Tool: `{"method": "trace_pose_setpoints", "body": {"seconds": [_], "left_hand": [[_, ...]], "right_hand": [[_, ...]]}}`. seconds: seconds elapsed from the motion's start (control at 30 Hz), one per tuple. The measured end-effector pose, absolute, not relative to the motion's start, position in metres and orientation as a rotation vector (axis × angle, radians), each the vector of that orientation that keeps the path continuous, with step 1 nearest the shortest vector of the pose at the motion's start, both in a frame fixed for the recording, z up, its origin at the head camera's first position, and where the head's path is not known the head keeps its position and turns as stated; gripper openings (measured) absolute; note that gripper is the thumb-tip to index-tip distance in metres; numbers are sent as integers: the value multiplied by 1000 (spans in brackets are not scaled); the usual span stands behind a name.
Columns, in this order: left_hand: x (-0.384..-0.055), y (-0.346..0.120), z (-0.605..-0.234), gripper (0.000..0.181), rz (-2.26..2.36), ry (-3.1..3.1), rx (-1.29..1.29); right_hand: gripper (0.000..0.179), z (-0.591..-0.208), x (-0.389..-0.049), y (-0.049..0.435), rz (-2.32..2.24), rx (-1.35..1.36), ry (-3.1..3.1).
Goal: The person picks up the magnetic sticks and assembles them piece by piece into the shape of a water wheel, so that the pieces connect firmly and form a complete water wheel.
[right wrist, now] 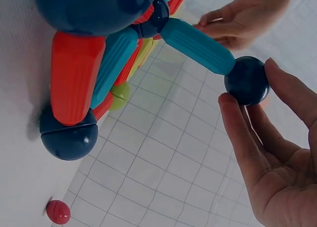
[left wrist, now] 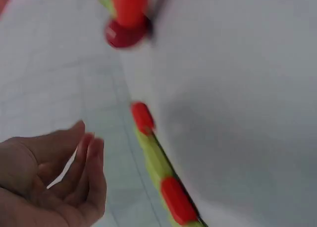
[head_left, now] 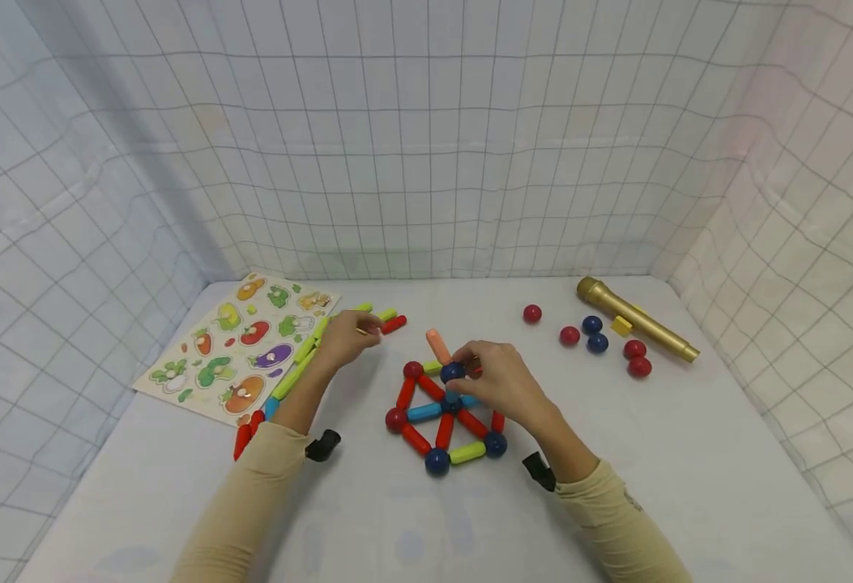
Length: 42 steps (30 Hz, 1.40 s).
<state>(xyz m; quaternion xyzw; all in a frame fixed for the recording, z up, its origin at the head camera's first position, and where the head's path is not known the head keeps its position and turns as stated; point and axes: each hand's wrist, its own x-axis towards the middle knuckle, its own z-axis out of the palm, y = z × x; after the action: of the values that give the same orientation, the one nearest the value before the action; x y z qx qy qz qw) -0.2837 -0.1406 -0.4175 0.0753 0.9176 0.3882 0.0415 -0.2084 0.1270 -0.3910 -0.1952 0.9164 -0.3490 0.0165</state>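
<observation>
My right hand [head_left: 502, 380] pinches a dark blue ball [right wrist: 247, 81] between thumb and fingers. That ball tops a teal magnetic stick [right wrist: 198, 46] rising from the centre ball of a flat wheel-shaped frame of sticks and balls. An orange stick [head_left: 438, 346] slants away from the held ball in the head view; the right wrist view mostly hides it. Around the rim are red balls [head_left: 396, 419], blue balls [head_left: 437, 461] and a green ball [right wrist: 120, 96]. My left hand [head_left: 349, 336] hovers with loosely bent fingers, holding nothing, near a red stick [head_left: 394, 324].
Lime sticks [head_left: 295, 376] and red sticks [head_left: 242, 441] line the edge of a vegetable puzzle board [head_left: 203, 344] at left. To the right lie loose red balls [head_left: 531, 313], blue balls [head_left: 592, 325], a gold microphone [head_left: 637, 320] and a yellow block [head_left: 621, 325].
</observation>
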Motion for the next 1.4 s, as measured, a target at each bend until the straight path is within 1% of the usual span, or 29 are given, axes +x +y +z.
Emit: {"method": "trace_pose_setpoints", "body": {"seconds": [0.1, 0.2, 0.43, 0.67, 0.87, 1.07, 1.2, 1.3, 1.4], "left_hand": [[-298, -166, -430, 24, 782, 3054, 65], [-307, -179, -439, 23, 530, 3066, 21], [-312, -169, -443, 14, 134, 3128, 130], [-305, -159, -444, 16, -73, 3181, 211], [-304, -158, -444, 17, -34, 3247, 242], [-310, -164, -441, 32, 251, 3347, 183], [-310, -167, -439, 25, 439, 3355, 169], [-308, -169, -438, 26, 588, 3288, 147], [-300, -162, -434, 33, 715, 3230, 194]], "right_hand": [[33, -392, -208, 125, -1078, -597, 2842], [33, -393, -208, 125, -1075, -595, 2832], [33, -393, -209, 127, -1083, -637, 2849], [34, -391, -211, 127, -1075, -649, 2846], [34, -390, -212, 126, -1063, -655, 2859], [34, -388, -212, 126, -1062, -662, 2852], [34, -388, -212, 126, -1061, -652, 2851], [34, -389, -211, 126, -1061, -647, 2847], [34, -390, -210, 126, -1066, -646, 2840]]}}
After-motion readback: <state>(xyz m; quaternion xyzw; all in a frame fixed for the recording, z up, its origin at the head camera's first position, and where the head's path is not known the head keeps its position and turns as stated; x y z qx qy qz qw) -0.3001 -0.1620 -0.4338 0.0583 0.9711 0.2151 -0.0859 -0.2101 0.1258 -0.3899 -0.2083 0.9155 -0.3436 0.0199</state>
